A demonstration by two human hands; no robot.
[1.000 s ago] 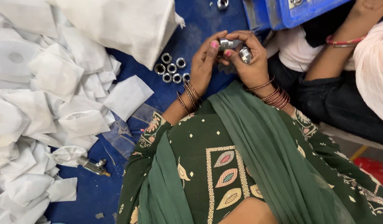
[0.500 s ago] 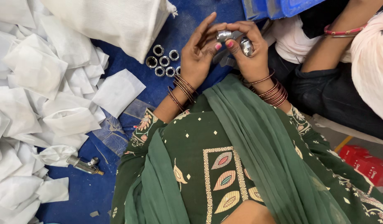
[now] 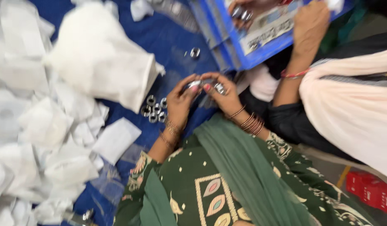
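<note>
Hands meet above blue mat (image 3: 118,115), just past green scarf (image 3: 243,167). Left hand (image 3: 179,102) and right hand (image 3: 222,96) close together, fingertips pinching small shiny metal parts (image 3: 201,83) between them; exact shape blurred. Cluster of metal rings (image 3: 153,109) lies on mat just left of left wrist. White paper pouches (image 3: 46,125) crowd left side, big white bag (image 3: 105,71) near rings. Blue crate (image 3: 260,50) close ahead; another person's arm (image 3: 304,46) reaches to it on right. Little bare mat around hands.
</note>
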